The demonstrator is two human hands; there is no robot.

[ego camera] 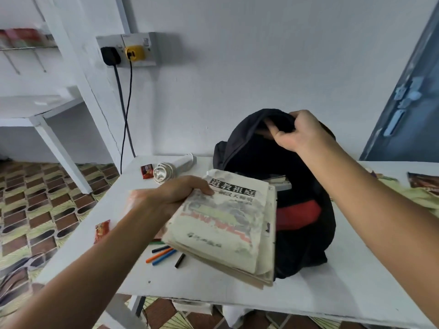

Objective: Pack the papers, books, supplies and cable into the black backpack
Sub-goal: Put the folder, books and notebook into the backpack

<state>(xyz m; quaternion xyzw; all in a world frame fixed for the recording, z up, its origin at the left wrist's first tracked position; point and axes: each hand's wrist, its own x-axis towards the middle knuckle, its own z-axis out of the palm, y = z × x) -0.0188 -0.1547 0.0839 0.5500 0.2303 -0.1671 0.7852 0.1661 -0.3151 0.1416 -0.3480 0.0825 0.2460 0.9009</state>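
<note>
Two hands are at work over a white surface (320, 295). Much of the black backpack (306, 186) is hidden: the stack of papers and books (228, 224) covers its lower left side, the right forearm crosses its upper right, and its inside is too dark to read beyond a pale edge of something just inside the opening. A red band shows on the backpack's front.

The right hand (297, 131) grips the top rim of the backpack, fingers curled over the fabric and thumb pinching it from the front, holding the mouth up. The left hand (175, 195) holds the stack by its left edge, thumb lying on top of the cover and the other fingers hidden beneath. The stack is tilted, its far corner near the backpack's opening; its print is blurred, apart from bold dark characters along the top.

Under the stack's near edge lie coloured pens (161, 254), partly covered. A coiled white cable (164, 174) and a small red packet (146, 170) sit near the surface's far left corner, and another red packet (102, 230) lies at its left edge.
</note>
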